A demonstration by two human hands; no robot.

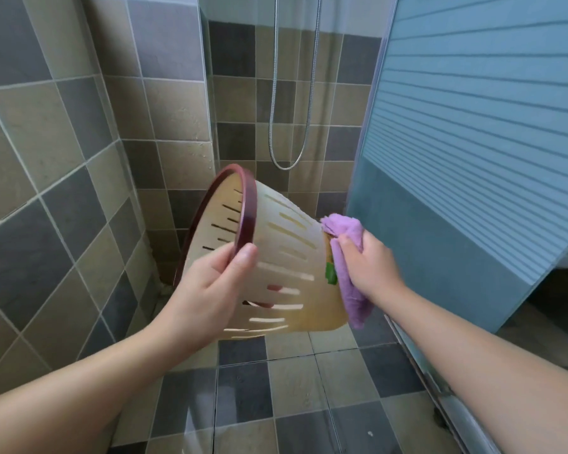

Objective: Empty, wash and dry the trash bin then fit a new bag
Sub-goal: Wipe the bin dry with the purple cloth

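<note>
- Progress first: I judge the job well past halfway. I hold the trash bin [276, 257] off the floor on its side, mouth turned to my left, and I see no rubbish through the opening, so the emptying looks done and the washing probably too.
- Bin next: it hangs in mid-air over the tiled floor [309, 388] at the shower entrance, cream slotted wall towards me, dark red rim [248, 221] up and to the left, base to the right.
- Left hand [210, 286]: fingers curl inside the rim and the thumb clamps over the outside, so it carries the bin.
- Right hand [368, 263]: it bunches a purple cloth [348, 280] and presses it against the base, which reads as the drying step under way.
- Green patch [331, 274] at the base edge, beside the cloth: possibly a label, but it is too small for me to tell.
- Left to do: finish the wipe, inside wall included if it is damp, then fit the new bag; no bag shows anywhere in view.
</note>
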